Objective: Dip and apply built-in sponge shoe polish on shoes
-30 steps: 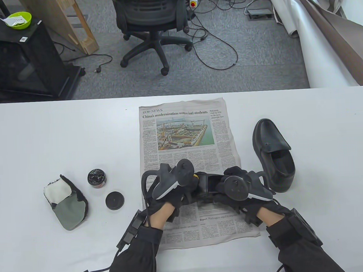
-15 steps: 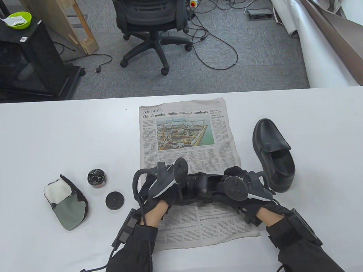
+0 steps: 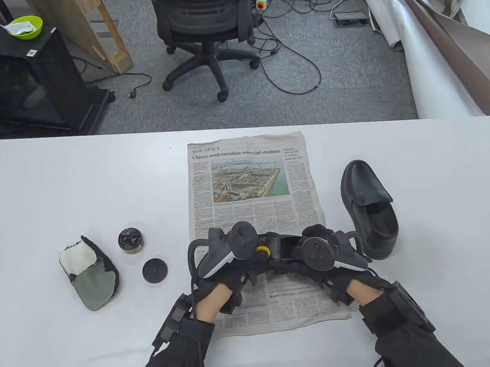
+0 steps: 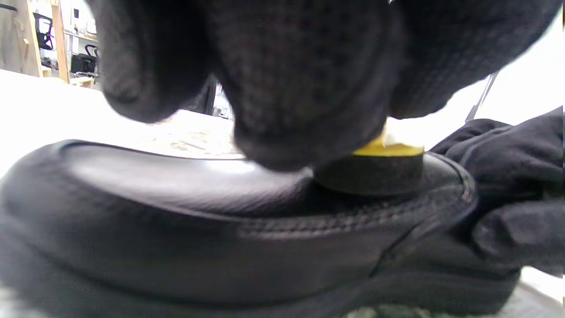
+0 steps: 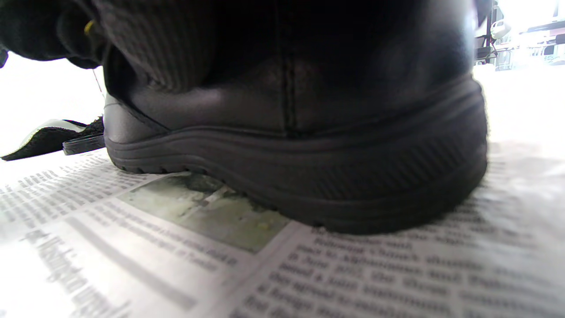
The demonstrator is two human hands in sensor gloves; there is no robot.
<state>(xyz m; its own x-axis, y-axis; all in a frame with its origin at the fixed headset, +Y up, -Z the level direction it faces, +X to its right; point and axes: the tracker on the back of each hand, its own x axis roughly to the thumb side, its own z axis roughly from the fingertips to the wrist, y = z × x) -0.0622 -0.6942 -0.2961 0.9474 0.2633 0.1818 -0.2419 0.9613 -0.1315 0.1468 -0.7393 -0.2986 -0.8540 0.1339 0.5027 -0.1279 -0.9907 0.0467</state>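
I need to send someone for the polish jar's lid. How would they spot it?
Start at the newspaper on the white table and look left. Two small round black things sit there: the open polish jar, and nearer the person, the lid, flat and matte.
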